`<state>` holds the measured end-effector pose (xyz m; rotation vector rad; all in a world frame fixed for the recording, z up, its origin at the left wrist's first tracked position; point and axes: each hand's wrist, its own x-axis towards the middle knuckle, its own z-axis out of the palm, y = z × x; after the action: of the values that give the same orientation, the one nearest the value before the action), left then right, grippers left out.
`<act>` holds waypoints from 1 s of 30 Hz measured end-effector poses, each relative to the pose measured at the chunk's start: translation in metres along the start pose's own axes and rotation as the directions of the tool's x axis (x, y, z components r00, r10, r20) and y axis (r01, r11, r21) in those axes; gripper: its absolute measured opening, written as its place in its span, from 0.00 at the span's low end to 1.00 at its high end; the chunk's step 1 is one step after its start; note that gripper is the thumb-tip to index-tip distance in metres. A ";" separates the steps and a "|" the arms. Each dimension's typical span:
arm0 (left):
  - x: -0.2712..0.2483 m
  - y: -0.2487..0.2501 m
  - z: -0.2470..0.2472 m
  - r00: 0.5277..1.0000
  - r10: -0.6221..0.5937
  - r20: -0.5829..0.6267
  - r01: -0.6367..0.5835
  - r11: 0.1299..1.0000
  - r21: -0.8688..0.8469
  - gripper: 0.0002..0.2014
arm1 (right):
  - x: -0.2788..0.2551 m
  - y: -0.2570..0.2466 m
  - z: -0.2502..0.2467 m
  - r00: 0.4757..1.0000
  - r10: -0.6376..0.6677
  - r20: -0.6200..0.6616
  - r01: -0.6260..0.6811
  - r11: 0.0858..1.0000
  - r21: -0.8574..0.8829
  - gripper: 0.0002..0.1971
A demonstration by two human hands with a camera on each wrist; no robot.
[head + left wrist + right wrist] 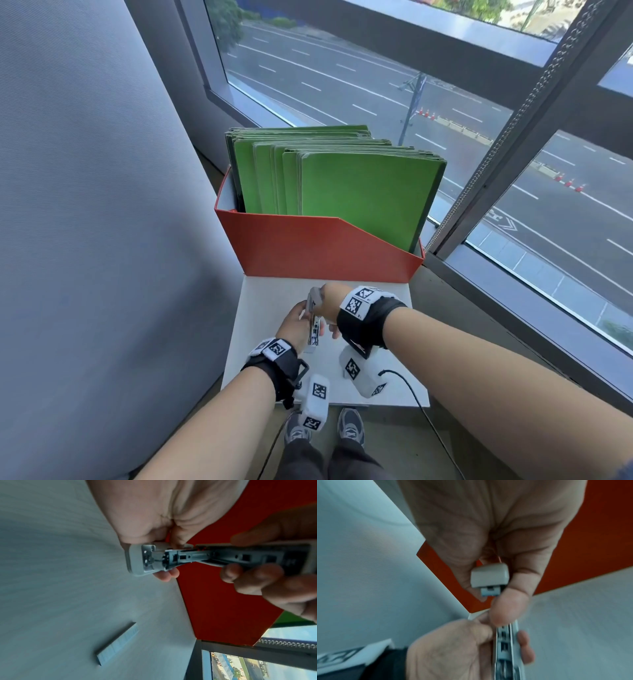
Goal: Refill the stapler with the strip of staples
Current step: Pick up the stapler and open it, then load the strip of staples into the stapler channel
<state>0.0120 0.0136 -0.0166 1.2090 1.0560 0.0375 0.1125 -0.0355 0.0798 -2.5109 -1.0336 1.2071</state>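
Observation:
I hold a grey stapler [313,320] swung open above the white table [373,305]. My left hand [301,323] grips its metal magazine [505,646] from both sides, thumb and fingers curled round it. My right hand [327,308] pinches the grey top cover [489,577] between thumb and fingers at the far end. In the left wrist view the open staple channel [193,557] shows, with the cover's end [137,559] tilted away. The strip of staples [118,643] lies loose and flat on the table, apart from both hands. It is hidden in the head view.
A red file box [325,246] full of green folders [359,192] stands at the table's far edge. A window with a bead chain [496,137] runs along the right. A grey blind [85,205] fills the left. A black cable [414,390] crosses the near right corner.

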 end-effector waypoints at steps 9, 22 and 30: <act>-0.005 -0.002 -0.008 0.998 -0.005 0.069 0.007 1.000 -0.029 0.16 | 0.011 0.001 -0.043 0.981 0.137 -0.138 -0.115 0.981 0.154 0.12; -0.022 -0.004 -0.020 0.976 -0.019 0.216 0.023 1.000 -0.016 0.14 | 0.014 0.038 -0.041 0.955 0.278 -0.103 -0.157 0.768 0.621 0.37; -0.024 0.007 -0.025 0.985 -0.067 0.161 0.070 0.998 -0.009 0.12 | 0.003 0.080 0.023 0.987 0.140 -0.076 -0.097 0.908 0.407 0.23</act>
<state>-0.0149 0.0215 0.0047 1.1419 0.9531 -0.1040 0.1377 -0.0965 0.0294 -2.3034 -0.5430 1.1649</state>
